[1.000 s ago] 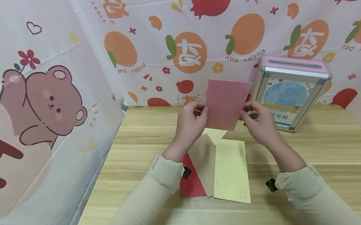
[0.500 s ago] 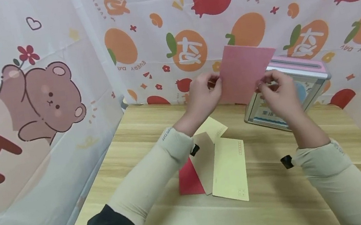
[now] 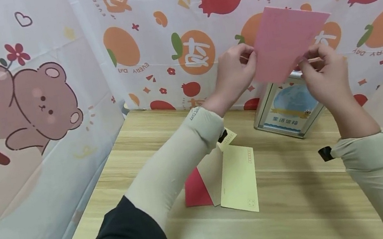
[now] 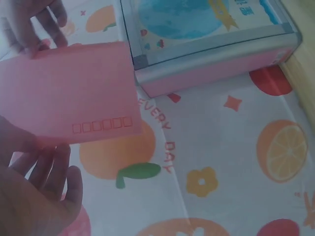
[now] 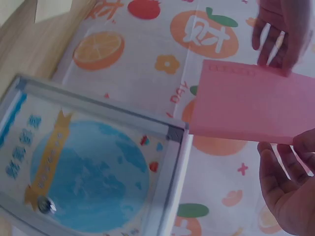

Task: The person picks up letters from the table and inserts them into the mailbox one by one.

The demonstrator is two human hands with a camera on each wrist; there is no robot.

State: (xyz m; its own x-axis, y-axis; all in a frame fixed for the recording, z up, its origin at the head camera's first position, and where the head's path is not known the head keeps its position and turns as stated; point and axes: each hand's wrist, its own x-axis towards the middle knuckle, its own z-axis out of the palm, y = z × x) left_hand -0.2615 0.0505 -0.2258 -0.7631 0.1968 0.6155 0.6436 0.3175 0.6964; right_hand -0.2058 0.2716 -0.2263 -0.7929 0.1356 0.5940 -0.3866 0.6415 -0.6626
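A pink envelope (image 3: 286,43) is held up above the table, in front of the patterned cloth and over the back of a letter box (image 3: 288,107). The left hand (image 3: 236,69) pinches its left edge, and the right hand (image 3: 327,70) pinches its right edge. In the left wrist view the envelope (image 4: 74,93) shows a row of small printed squares near one end. The box's slotted pink top is hidden behind the envelope and right hand in the head view. In the right wrist view the box front (image 5: 93,167) has a blue globe picture and a small round lock.
On the wooden table (image 3: 293,203) lie a pale yellow envelope (image 3: 237,178), a tan envelope (image 3: 212,174), a red envelope (image 3: 196,191) and another yellow one (image 3: 229,136), partly covered by the left sleeve. Patterned cloth (image 3: 156,83) hangs behind and at the left.
Both hands have raised the pink envelope and carried it rightward, from above the table's back edge to over the letter box. The envelopes on the table stay put.
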